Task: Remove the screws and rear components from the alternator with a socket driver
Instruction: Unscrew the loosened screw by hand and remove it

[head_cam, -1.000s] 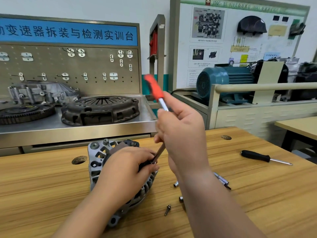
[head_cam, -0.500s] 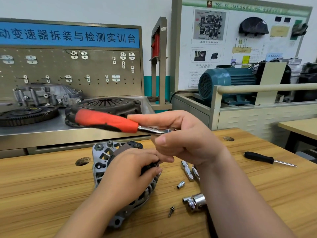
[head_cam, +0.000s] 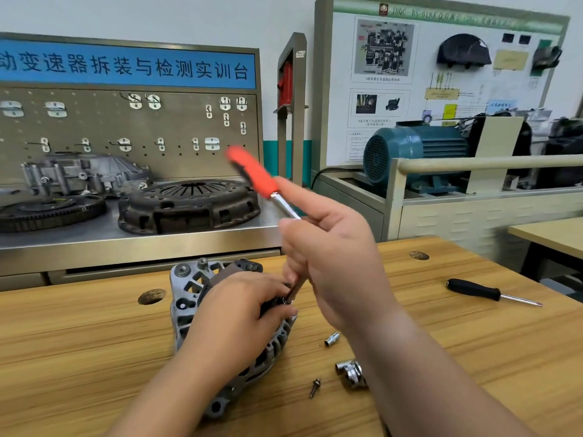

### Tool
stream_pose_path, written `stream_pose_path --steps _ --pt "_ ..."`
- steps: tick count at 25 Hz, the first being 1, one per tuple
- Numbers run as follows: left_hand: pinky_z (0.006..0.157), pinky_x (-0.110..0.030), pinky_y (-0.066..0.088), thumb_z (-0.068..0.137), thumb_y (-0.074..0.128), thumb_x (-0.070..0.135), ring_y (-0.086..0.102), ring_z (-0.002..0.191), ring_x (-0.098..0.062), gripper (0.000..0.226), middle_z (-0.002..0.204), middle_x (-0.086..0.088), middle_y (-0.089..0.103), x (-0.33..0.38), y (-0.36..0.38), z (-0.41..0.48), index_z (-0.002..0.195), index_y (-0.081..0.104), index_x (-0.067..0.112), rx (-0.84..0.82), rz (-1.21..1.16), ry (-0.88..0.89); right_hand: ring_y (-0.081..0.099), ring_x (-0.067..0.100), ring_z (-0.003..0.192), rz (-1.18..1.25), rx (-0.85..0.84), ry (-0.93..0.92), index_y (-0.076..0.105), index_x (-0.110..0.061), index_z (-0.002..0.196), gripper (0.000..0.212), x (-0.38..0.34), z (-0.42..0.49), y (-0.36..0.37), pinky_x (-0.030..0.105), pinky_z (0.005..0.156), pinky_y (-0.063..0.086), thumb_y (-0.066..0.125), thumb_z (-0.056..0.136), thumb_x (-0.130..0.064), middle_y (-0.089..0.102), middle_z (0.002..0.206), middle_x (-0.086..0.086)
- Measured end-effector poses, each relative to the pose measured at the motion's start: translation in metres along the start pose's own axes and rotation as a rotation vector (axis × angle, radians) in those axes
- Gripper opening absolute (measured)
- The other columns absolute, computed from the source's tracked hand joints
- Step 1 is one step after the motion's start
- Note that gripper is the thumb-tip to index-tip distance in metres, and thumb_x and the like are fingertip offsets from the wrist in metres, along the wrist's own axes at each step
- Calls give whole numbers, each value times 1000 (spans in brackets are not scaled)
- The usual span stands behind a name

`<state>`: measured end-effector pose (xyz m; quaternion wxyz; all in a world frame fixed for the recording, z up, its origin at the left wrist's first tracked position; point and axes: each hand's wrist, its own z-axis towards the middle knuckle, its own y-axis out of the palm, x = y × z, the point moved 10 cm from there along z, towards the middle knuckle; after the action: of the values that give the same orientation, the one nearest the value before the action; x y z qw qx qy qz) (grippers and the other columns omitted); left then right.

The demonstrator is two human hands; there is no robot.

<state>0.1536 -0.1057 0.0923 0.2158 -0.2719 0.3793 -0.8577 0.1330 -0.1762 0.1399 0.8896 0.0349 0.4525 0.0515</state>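
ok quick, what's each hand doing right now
left hand: curled over the alternator, gripping it.
right hand: holds the socket driver by its shaft, tip at the alternator.

The scene is taken in through a single wide-angle view from head height, directed forward and slightly downward across the desk (head_cam: 79, 357). The left hand (head_cam: 239, 313) and right hand (head_cam: 334, 263) are caught close beneath the lens, both forearms entering from the bottom edge, while the pegboard (head_cam: 94, 127) and wall panel (head_cam: 422, 58) are framed farther back.
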Motion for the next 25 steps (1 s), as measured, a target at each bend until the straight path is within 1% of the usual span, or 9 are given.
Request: stream_pose_path --steps 3,6,10,13,15,17,20,22,25 --pt "62 -7 32 73 77 28 43 85 25 40 76 51 48 -1 -6 -2 57 46 48 31 -44 -33 28 6 42 -46 -407 96 59 -16 129 53 0 3 28 27 43 28 48 80 0 39 47 -14" --pt "75 4 32 72 78 26 37 90 34 13 81 63 38 6 -7 -2 73 69 34 39 -61 17 24 6 43 10 -578 161 56 -13 128 51 -1 1 33 32 45 18 47 81 4 34 47 -10" --pt "65 -5 30 77 67 40 45 78 15 24 61 31 49 -1 -3 0 62 48 42 35 -3 2 29 8 45 64 -161 100 66 -28 116 45 5 9 5 26 46 34 49 81 -6 35 50 -9" --pt "73 -8 30 79 65 40 43 77 9 6 74 32 50 -2 0 2 74 63 37 27 3 -11 28 18 52 -42 189 -16 71 -50 89 45 2 0 -17 37 51 33 48 79 -12 30 56 -3" --pt "68 -7 31 78 66 39 46 75 7 7 71 29 51 -2 1 1 75 65 33 20 16 -22 29 13 47 -41 132 -4 71 -45 94 45 1 1 -11 33 48 34 48 78 -9 32 52 -5" --pt "62 -7 33 76 70 37 50 83 8 17 66 26 55 -3 -3 -1 66 56 36 34 -13 -21 29 8 42 -42 -196 56 67 -32 113 49 0 6 15 28 44 31 48 78 -4 36 47 -11" --pt "72 0 32 77 72 32 41 92 27 5 82 56 46 0 -3 -1 77 68 33 13 -46 11 22 8 43 -22 -590 151 55 -11 128 52 0 0 34 31 44 20 46 79 4 36 47 -11" --pt "72 -3 32 79 69 33 44 89 24 7 80 51 50 -1 -2 0 80 71 27 16 -38 16 23 6 44 35 -587 163 52 -7 130 52 0 1 30 28 43 23 45 80 4 36 47 -11" --pt "73 -18 40 82 62 39 51 83 7 16 82 24 64 -5 1 1 76 68 26 24 1 8 29 6 44 90 -169 93 66 -23 118 45 5 11 4 22 45 37 48 82 -4 34 50 -10"
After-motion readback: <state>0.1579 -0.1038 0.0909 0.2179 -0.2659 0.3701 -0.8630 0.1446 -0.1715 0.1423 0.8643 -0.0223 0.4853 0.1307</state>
